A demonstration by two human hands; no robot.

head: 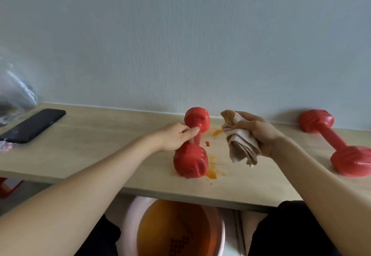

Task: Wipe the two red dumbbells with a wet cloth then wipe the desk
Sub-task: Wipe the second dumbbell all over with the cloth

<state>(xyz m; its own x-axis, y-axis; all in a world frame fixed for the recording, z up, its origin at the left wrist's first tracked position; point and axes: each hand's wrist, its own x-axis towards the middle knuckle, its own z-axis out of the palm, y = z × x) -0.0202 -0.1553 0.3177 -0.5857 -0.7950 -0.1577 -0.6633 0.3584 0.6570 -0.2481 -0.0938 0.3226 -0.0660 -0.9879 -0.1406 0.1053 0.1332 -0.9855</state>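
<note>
Left hand lies on the handle of the middle dumbbell, fingers laid across the bar and loosely curled round it, steadying it on the counter. That dumbbell's long axis runs near to far, one head toward the person, the other toward the wall. Right hand grips a bunched beige cloth, fingers closed on it, held just right of the dumbbell and above the counter, not touching it. So the cloth must travel left to reach the bar. Orange stains spot the counter between cloth and dumbbell. Second dumbbell lies far right, well apart, nearer the right hand. Probably wiping the middle one comes next.
</note>
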